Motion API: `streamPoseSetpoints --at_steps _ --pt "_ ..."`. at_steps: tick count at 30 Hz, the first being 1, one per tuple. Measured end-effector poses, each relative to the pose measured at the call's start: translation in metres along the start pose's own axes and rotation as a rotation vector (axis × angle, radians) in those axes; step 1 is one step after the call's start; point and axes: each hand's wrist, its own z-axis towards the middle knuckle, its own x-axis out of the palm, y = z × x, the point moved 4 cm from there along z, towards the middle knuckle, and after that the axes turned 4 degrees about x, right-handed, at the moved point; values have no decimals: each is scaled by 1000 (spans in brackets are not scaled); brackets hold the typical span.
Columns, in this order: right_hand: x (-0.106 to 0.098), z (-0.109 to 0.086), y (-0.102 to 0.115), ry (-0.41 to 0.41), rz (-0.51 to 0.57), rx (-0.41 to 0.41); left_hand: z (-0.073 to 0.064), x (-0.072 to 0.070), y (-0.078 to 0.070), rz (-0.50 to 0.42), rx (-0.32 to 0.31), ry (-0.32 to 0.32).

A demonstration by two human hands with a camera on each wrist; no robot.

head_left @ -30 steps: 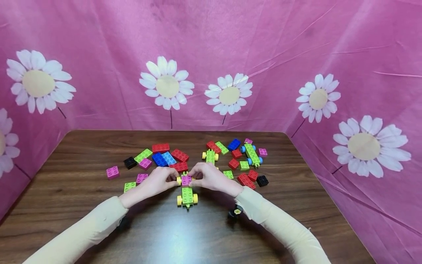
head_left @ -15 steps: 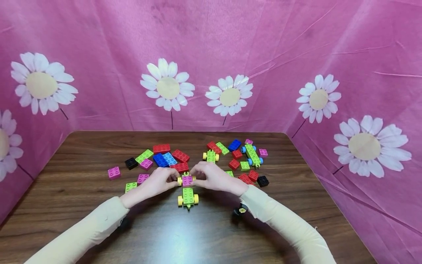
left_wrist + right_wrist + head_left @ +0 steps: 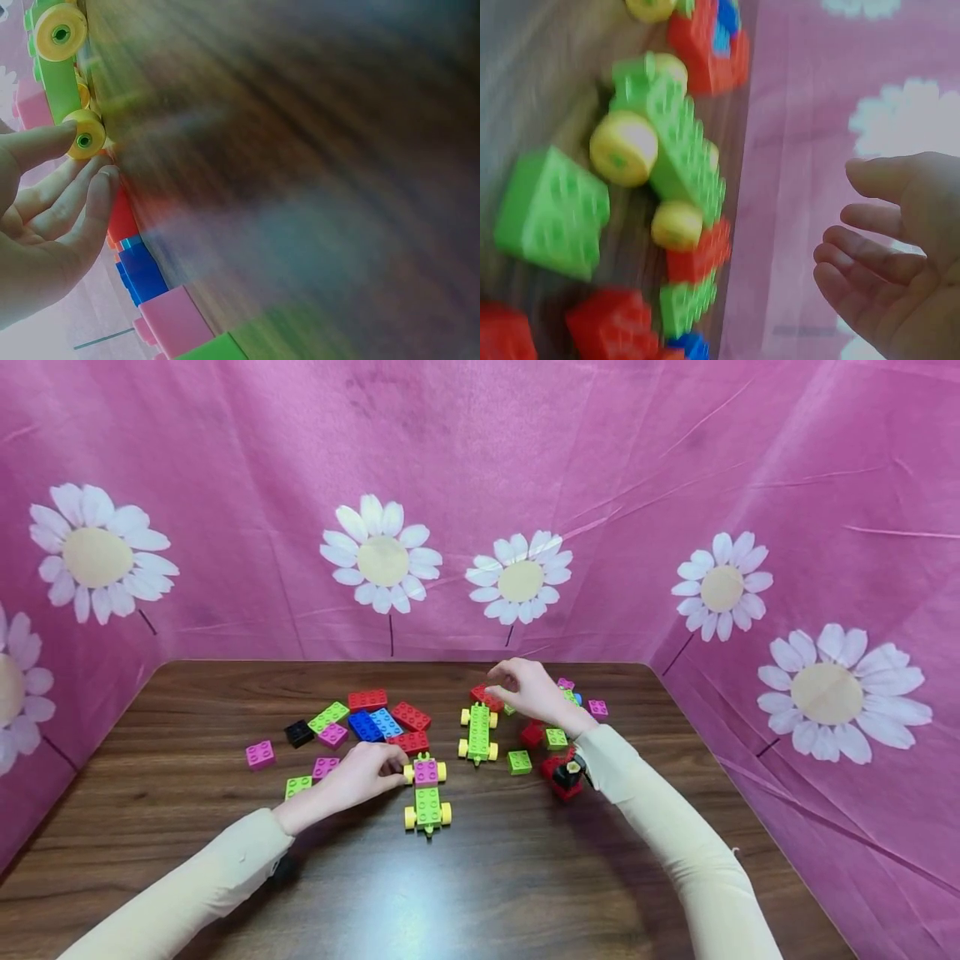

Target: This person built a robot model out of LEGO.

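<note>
My left hand (image 3: pixel 367 774) holds a green toy car base (image 3: pixel 428 810) at its far left yellow wheel (image 3: pixel 88 133); the left wrist view shows the thumb on that wheel and the other fingers beyond it. A pink brick (image 3: pixel 426 772) sits on the far end of the base. My right hand (image 3: pixel 536 693) is raised over the bricks on the right, fingers loosely bent; nothing lies between them in the right wrist view. Near its fingertips is a red brick (image 3: pixel 482 695). A second green car base (image 3: pixel 478 732) with yellow wheels stands left of that hand.
Red, blue, pink, green and black bricks lie left of centre, among them a dark blue brick (image 3: pixel 365 726) and a black brick (image 3: pixel 298 732). On the right are a green brick (image 3: pixel 519 762) and several red ones. A blue-wheeled base is mostly hidden by my right hand.
My right hand has let go of the near car base and moved away and to the right, over the far bricks. My left hand stays at the wheel.
</note>
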Motion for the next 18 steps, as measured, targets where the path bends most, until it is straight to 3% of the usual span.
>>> streamPoseSetpoints --at_steps 8,12,18 --pt "9 15 -48 87 -34 154 -1 4 -1 -3 -15 3" --pt "18 21 -61 142 -26 218 -1 4 -1 2 -10 -2" --pt "31 29 -72 153 -54 264 1 4 -4 13 20 -20"
